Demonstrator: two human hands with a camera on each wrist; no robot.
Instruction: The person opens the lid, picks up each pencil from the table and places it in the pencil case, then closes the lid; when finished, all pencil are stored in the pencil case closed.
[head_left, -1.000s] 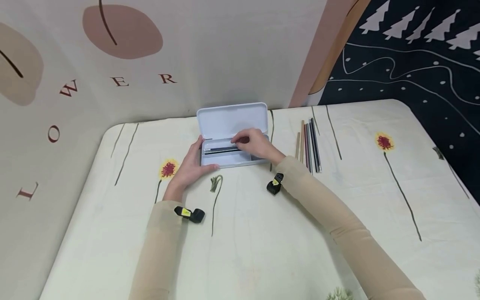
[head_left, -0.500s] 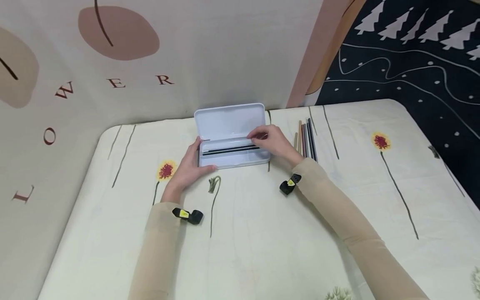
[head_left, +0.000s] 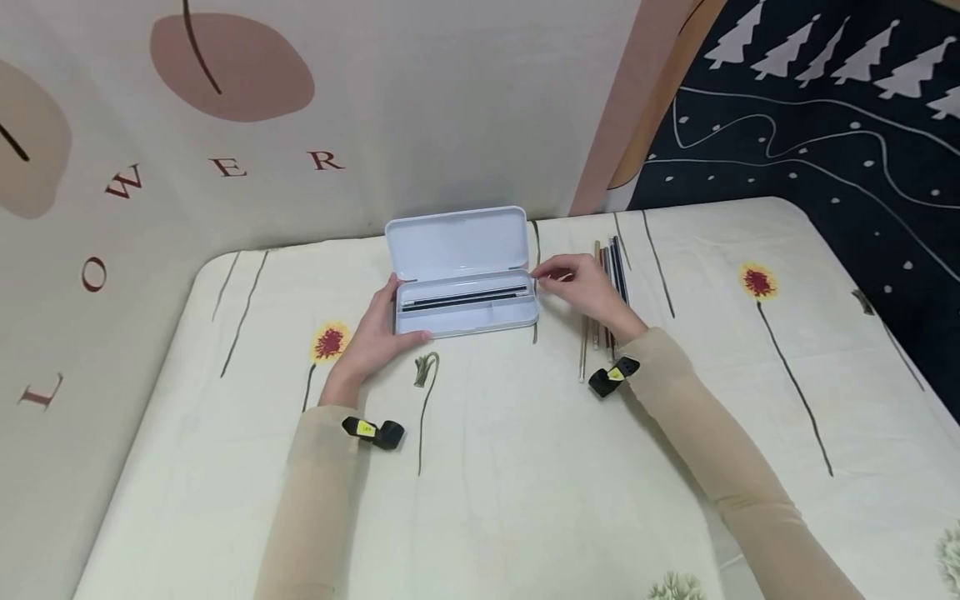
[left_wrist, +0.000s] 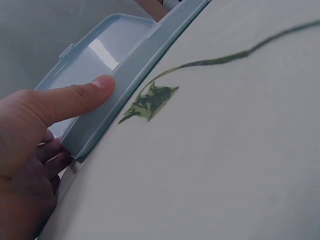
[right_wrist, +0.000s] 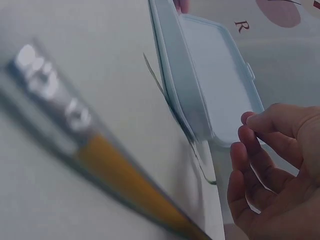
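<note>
A pale blue-white pencil case (head_left: 450, 327) lies on the table with its lid (head_left: 459, 242) raised at the back. Dark pencils (head_left: 465, 299) lie lengthwise inside it. My left hand (head_left: 370, 343) grips the case's left end, the thumb (left_wrist: 82, 99) on the front wall and the other fingers round the end. Just off the right end is my right hand (head_left: 588, 290), its fingers loosely bent and nothing visible between them. Under and beside that hand lie several loose pencils (head_left: 617, 260), partly hidden by it; one pencil (right_wrist: 125, 175) looms blurred in the right wrist view.
The table's white cloth (head_left: 525, 467) bears printed flowers, including a green one in front of the case. A pale wall curtain (head_left: 450, 108) rises right behind the lid. On the right hangs a dark panel (head_left: 810, 183) with printed trees.
My right hand has left the dark pencils in the case and moved right, past its end to the loose pencils. My left hand keeps its grip on the case.
</note>
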